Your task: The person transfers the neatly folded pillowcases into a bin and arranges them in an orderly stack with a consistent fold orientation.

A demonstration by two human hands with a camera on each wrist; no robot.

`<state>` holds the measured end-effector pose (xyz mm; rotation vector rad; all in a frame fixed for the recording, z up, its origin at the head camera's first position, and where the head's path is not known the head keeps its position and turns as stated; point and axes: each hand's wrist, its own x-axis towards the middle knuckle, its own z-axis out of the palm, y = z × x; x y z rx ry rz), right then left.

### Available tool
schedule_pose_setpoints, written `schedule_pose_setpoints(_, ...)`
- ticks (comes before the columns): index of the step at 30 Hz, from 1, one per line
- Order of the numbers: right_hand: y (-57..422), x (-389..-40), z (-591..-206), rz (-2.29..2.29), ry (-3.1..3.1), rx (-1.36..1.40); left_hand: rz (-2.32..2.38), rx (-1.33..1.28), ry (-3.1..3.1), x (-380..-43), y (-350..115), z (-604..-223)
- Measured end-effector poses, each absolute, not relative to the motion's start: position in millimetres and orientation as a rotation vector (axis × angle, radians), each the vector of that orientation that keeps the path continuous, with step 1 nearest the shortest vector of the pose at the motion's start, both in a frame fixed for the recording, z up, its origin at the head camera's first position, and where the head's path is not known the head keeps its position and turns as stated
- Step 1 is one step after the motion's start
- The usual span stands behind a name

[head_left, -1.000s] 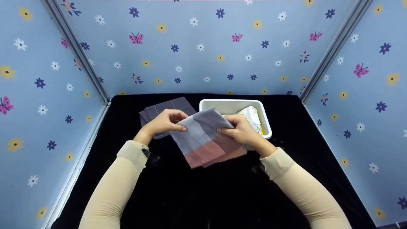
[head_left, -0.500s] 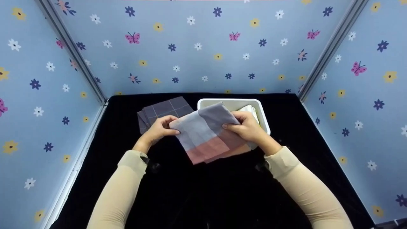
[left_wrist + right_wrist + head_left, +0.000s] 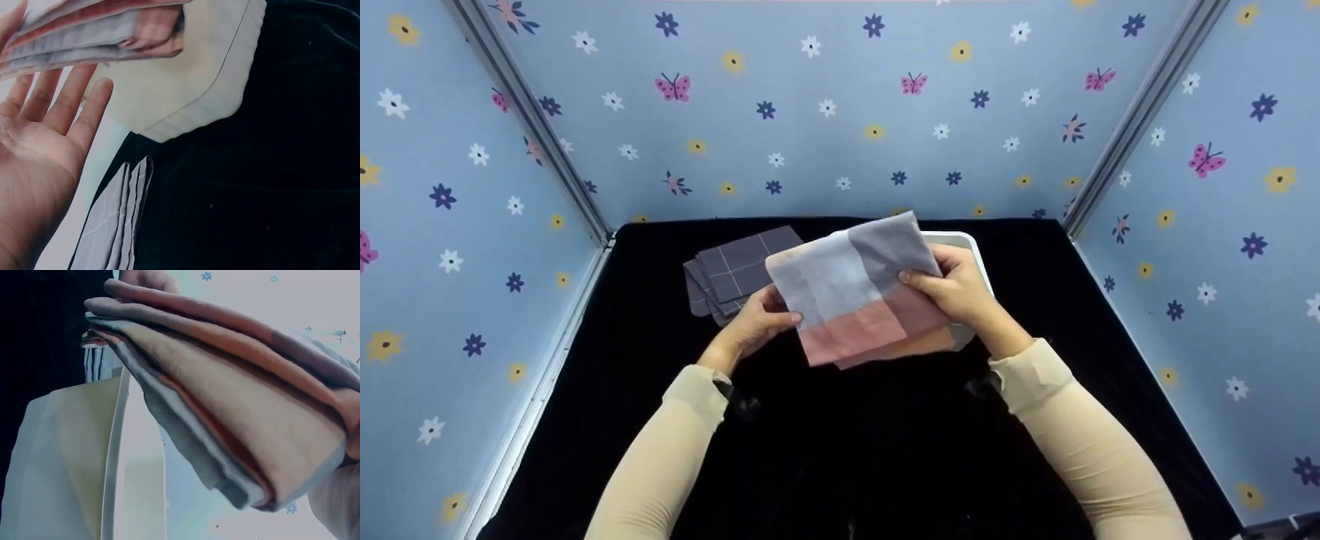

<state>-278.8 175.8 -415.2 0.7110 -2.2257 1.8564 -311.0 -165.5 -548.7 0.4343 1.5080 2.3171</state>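
Observation:
A folded cloth (image 3: pixel 840 277) in pale blue, grey-blue, dusty red and orange blocks is held up between both hands. My right hand (image 3: pixel 960 292) grips its right side, thumb in front and fingers behind. On the left edge, my left hand (image 3: pixel 754 322) has its thumb over the front; the left wrist view shows its fingers extended under the layered edge of the cloth (image 3: pixel 107 42). Several stacked layers of the cloth (image 3: pixel 225 399) face the right wrist camera. Behind it, the cloth covers most of a white plastic bin (image 3: pixel 960 240).
Folded dark grey cloths (image 3: pixel 742 262) with thin pale lines lie stacked at the back left, left of the bin. Black fabric (image 3: pixel 847 450) covers the table. Blue flower-patterned panels (image 3: pixel 825 112) stand at the back and both sides.
The held cloth has risen and shifted right, now hiding more of the bin. My left hand has slid lower along its left edge; my right hand has moved up and right with it.

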Motion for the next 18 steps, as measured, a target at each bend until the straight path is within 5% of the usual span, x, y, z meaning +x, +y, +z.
schedule_pose_setpoints(18,193,-301,-424,2.014,-2.209,0.320,2.327,0.391,1.605,-315,-161,-511)
